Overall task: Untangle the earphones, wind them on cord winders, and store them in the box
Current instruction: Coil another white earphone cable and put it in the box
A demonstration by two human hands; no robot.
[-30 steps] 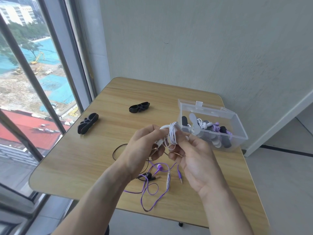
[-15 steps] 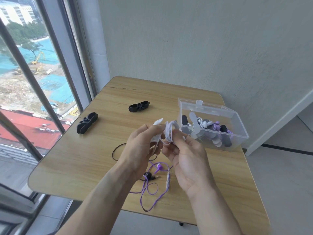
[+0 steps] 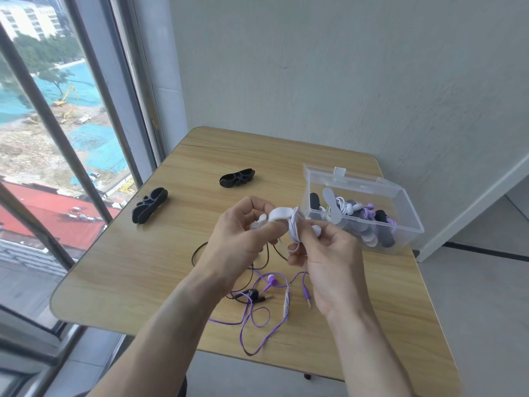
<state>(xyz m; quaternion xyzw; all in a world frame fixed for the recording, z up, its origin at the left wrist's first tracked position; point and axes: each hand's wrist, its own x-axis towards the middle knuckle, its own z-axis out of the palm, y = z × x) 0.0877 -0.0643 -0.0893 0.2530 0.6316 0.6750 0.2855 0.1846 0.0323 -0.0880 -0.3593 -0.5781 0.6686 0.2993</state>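
Mid-frame: left hand (image 3: 237,239) pinching white cord winder (image 3: 279,214); right hand (image 3: 329,253) pinching wound white earphones (image 3: 294,227). No readable writing on box (image 3: 400,224).

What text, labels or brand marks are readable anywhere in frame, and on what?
None readable.
Clear box: no label visible.
White cord winder and black winders: no markings visible.
Buildings and vehicles outside the window: too small and blurred to tell.
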